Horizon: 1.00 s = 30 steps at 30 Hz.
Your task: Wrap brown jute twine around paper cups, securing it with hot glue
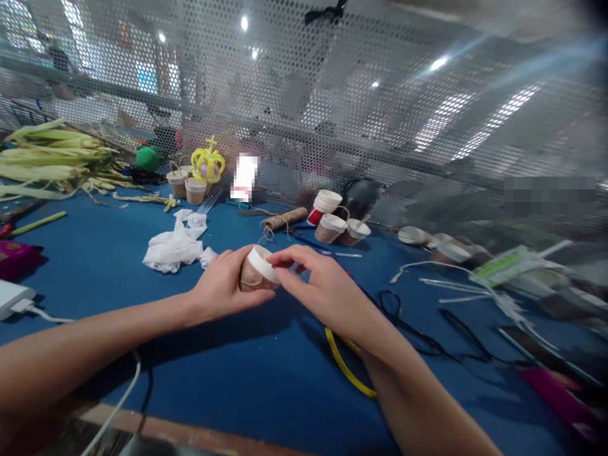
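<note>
Left hand [225, 282] and right hand [330, 285], with cup [253, 277], over the middle of the counter [228, 386].
Cup: white rim, brown-wrapped body, tilted; gripped by the left hand, its thumb along the lower side and fingers around the far left. Right hand: thumb and forefinger close together, touching the rim's right side; whether they pinch anything, cannot tell. Just beyond: white wad [173, 251], crumpled, to the left; twine roll [288, 218], lying, loose strands at its near end. Farther, right of the roll: stacked cups [327, 201], white, and below them two small baskets [331, 228], brown with pale rims. Near the right forearm: yellow loop [342, 363], partly hidden. Far left: crown [208, 168], yellow, by more small brown pots [195, 191]; green ball [147, 159]; husks [45, 155], heaped. Behind all: perforated metal screen [285, 82].
</note>
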Motion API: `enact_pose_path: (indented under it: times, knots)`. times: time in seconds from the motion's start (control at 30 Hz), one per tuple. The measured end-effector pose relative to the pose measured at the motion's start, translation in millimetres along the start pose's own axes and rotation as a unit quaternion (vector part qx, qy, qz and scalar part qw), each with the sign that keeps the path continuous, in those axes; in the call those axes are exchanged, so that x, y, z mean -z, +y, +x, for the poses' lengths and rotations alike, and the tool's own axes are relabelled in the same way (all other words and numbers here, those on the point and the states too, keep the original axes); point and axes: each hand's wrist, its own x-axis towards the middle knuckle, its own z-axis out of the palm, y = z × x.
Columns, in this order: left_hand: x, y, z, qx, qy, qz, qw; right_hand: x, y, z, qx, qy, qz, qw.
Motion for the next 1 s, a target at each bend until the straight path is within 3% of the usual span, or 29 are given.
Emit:
enact_pose_path:
  times: [0.17,0.3,0.4,0.53,0.63,0.73,0.9,1.0]
  knots:
    - [-1.0,-3,0,0.001,-0.035,-0.066,0.997,2,7,3,0.021,-0.002,-0.033,0.999]
    - [0.5,-11,2,0.026,0.041,-0.094,0.994,3,24,3,0.028,0.096,-0.030,0.995]
    - [3.7,-17,7,0.080,0.091,-0.136,0.983,3,36,-1,0.064,0.155,-0.031,0.985]
    - [0.9,-24,11,0.130,0.072,-0.162,0.975,6,41,-14,0.045,0.216,-0.035,0.975]
    - [-3.3,-27,11,0.120,0.063,-0.168,0.976,12,37,-23,-0.016,0.145,0.019,0.989]
    - [-2.9,-24,9,0.079,0.026,-0.196,0.977,15,35,-29,0.000,0.060,0.068,0.996]
    - [-0.3,-14,4,-0.010,-0.131,-0.256,0.958,7,38,-30,0.107,0.053,0.065,0.991]
    - [-2.6,-13,1,-0.001,-0.167,-0.253,0.953,-2,40,-29,0.127,0.057,0.045,0.989]
